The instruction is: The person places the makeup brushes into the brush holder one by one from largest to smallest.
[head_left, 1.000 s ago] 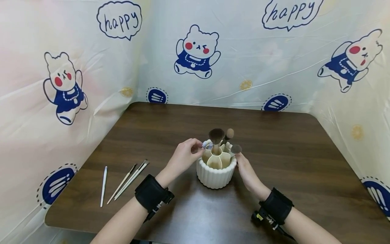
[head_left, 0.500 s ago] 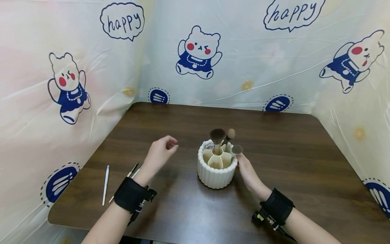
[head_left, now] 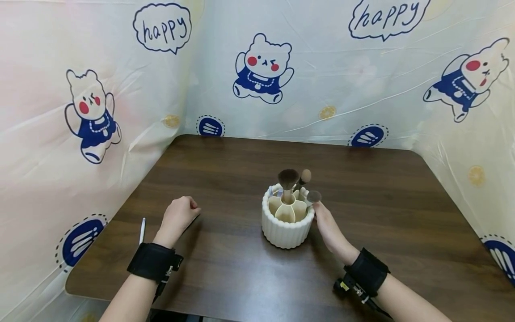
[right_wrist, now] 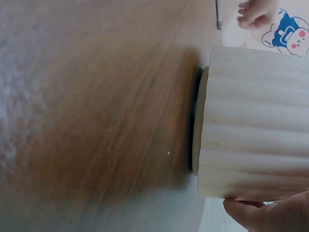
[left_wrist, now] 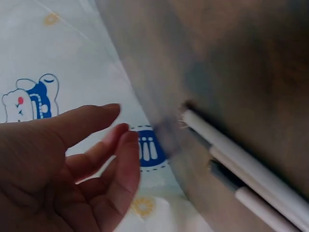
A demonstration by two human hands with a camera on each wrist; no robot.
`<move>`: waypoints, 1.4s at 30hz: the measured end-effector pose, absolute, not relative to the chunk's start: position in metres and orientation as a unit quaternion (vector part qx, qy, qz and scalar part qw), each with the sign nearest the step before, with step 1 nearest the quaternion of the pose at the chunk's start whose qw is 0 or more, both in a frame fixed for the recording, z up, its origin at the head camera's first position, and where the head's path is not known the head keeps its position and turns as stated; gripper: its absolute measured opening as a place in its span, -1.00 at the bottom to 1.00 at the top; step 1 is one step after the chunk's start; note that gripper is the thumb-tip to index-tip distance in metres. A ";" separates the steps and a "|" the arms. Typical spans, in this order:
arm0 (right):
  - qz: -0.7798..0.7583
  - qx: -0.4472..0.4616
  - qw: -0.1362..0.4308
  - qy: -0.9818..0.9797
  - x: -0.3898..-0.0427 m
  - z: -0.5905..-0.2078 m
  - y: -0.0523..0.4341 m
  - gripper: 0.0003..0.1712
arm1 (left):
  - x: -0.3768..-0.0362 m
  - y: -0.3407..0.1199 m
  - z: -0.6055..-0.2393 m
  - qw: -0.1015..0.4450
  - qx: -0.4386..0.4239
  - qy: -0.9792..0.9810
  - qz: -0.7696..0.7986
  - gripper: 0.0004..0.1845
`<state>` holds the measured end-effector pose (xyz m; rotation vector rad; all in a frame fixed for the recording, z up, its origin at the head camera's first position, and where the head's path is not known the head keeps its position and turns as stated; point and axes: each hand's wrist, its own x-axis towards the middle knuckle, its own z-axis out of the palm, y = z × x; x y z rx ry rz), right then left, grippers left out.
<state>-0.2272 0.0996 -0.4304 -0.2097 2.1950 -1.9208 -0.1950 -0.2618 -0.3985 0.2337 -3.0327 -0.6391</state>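
A cream ribbed makeup brush holder point(head_left: 287, 233) stands upright on the table, with petal-shaped compartments inside. Several makeup brushes rise from it, among them a large dark-haired brush point(head_left: 288, 177). My right hand point(head_left: 331, 229) holds the holder's right side; in the right wrist view, its thumb point(right_wrist: 248, 213) lies against the wall and the other fingers are mostly hidden. To the left, my left hand point(head_left: 177, 218) is over the table, fingers loosely bent and holding nothing. Beside it in the left wrist view lie slim light-handled brushes point(left_wrist: 246, 162), apart from the fingertips.
A thin white stick point(head_left: 142, 230) lies farther left, partly hidden by the left wrist strap. The brown table point(head_left: 241, 165) is bordered at the back and sides by a printed curtain point(head_left: 322, 58).
My left hand has withdrawn from the holder and moved left and toward me, down to the loose brushes. My right hand stays at the holder's side.
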 end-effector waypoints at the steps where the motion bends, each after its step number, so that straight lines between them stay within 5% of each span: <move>1: -0.653 -0.072 0.107 0.747 -0.227 -0.431 0.099 -0.36 | -0.194 -0.263 -0.400 0.006 0.081 -0.977 -0.199 -0.79; 6: -0.652 -0.071 0.104 0.747 -0.228 -0.431 0.099 -0.37 | -0.192 -0.266 -0.406 -0.030 0.115 -0.979 -0.163 -0.48; 18: -0.652 -0.070 0.101 0.748 -0.228 -0.430 0.098 -0.38 | -0.193 -0.270 -0.414 -0.037 0.131 -0.980 -0.148 -0.78; 30: -0.648 -0.067 0.100 0.752 -0.227 -0.428 0.098 -0.36 | -0.193 -0.267 -0.419 -0.033 0.121 -0.978 -0.164 -0.82; 36: -0.641 -0.059 0.096 0.760 -0.225 -0.428 0.098 -0.40 | -0.194 -0.261 -0.412 0.009 0.100 -0.979 -0.177 -0.64; 42: -0.640 -0.060 0.097 0.759 -0.224 -0.428 0.098 -0.40 | -0.196 -0.240 -0.389 0.109 0.056 -0.968 -0.220 -0.81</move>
